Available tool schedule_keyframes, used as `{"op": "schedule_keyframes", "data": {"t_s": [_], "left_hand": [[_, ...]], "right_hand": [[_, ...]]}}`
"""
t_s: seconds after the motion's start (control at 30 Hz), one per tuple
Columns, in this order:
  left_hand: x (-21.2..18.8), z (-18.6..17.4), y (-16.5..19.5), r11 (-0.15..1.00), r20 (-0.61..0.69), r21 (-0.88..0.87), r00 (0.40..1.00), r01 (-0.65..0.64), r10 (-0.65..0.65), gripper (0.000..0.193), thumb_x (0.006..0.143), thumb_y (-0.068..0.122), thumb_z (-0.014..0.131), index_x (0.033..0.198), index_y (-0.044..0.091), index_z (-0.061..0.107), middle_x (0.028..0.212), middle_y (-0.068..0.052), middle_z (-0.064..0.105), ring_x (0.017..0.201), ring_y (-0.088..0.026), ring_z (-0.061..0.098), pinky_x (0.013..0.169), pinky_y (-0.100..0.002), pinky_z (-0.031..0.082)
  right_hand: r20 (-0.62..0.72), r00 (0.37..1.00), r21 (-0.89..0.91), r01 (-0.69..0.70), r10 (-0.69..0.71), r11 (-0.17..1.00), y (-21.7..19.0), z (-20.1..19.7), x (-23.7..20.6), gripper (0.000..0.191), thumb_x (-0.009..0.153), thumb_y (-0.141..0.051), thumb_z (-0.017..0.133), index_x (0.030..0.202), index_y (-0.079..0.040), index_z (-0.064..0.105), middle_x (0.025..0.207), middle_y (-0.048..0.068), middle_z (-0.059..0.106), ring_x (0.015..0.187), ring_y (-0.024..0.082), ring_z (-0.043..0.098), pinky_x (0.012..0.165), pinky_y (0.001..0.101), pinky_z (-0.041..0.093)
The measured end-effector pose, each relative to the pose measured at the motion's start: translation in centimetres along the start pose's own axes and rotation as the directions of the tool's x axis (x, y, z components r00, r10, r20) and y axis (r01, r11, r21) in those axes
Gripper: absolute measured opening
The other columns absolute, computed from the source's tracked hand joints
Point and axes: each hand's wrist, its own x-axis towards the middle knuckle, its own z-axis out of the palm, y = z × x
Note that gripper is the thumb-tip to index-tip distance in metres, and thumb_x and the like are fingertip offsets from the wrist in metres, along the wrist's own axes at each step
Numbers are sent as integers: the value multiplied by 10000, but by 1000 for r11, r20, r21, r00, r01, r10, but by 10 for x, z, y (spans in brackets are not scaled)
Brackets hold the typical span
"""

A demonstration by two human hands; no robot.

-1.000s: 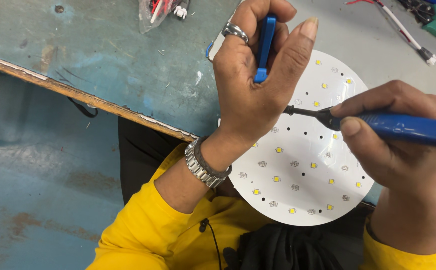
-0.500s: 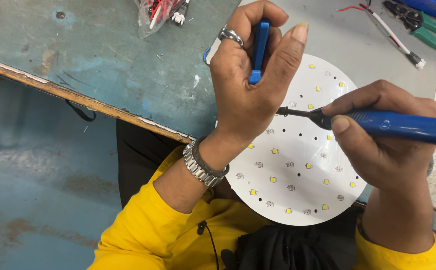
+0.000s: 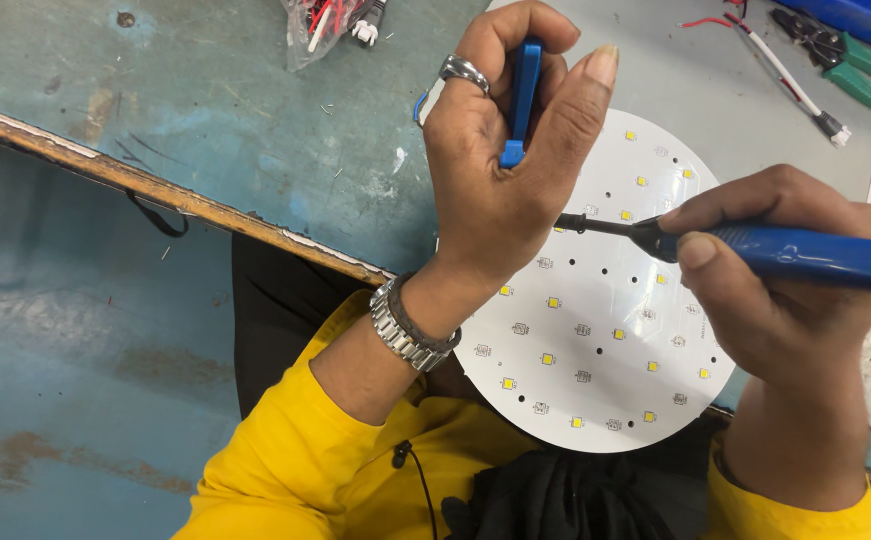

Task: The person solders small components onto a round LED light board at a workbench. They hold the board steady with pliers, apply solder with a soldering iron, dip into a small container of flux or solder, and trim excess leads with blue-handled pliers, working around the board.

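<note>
Closely framed, the left hand (image 3: pixel 500 180) pinches slim blue plastic tweezers (image 3: pixel 521 100) upright, while the right hand (image 3: pixel 785 300) clamps a blue-handled soldering iron (image 3: pixel 805 255) lying crosswise. Its dark tip points left, touching the round white LED board (image 3: pixel 595 330) overhanging the worn teal workbench's (image 3: pixel 205 110) near edge.

Round LED board (image 3: pixel 595 330): smooth matt white. Soldering iron (image 3: pixel 805 255): glossy blue plastic handle, dark metal tip. Wristwatch (image 3: pixel 410 330): shiny metal. Bench (image 3: pixel 205 110): worn, scratched paint.

The left hand (image 3: pixel 500 190) is raised with wrist bent, thumb and fingers pinched closed; the right hand (image 3: pixel 785 300) reaches in from the right, fingers curled tight in a pen-like grip.
</note>
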Motion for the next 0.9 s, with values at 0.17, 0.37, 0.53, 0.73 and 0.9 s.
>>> {"op": "schedule_keyframes", "data": {"t_s": [0.17,0.37,0.53,0.73,0.9], "left_hand": [[0,0,-2,1000,3,-18,1000,-17,17,144,1156,91,706,1146,32,575,744,59,449,628,-4,368,612,-180,326],[1,3,-4,1000,-22,-21,1000,11,-12,143,1141,71,713,1138,22,579,758,59,467,658,-4,416,608,-176,339],[2,3,-4,1000,-19,-31,1000,-3,3,137,1146,67,707,1139,22,578,795,60,486,673,5,383,628,-167,334],[3,4,-4,998,-20,-63,1000,-11,9,140,1144,59,696,1168,15,565,849,52,515,699,2,400,663,-169,370],[1,2,-4,996,-22,-89,1000,-10,8,140,1141,60,694,1172,15,565,845,53,512,705,3,409,659,-163,363]], "right_hand": [[24,1000,-43,9,-8,999,-4,1,5,171,971,-123,716,992,45,689,694,39,649,523,62,609,516,167,463],[99,995,-113,19,-8,993,-16,0,10,155,929,-130,695,950,22,711,632,13,637,521,69,601,485,179,445],[106,994,-106,22,-11,994,-20,1,17,150,942,-139,680,938,10,705,635,11,635,496,63,603,497,182,457],[87,995,-129,57,-46,990,-23,2,12,151,937,-136,684,917,12,704,620,10,638,533,73,622,547,213,468],[61,998,-71,17,-13,997,-20,2,9,147,951,-127,686,954,20,687,697,31,661,536,71,621,538,185,466]]}}
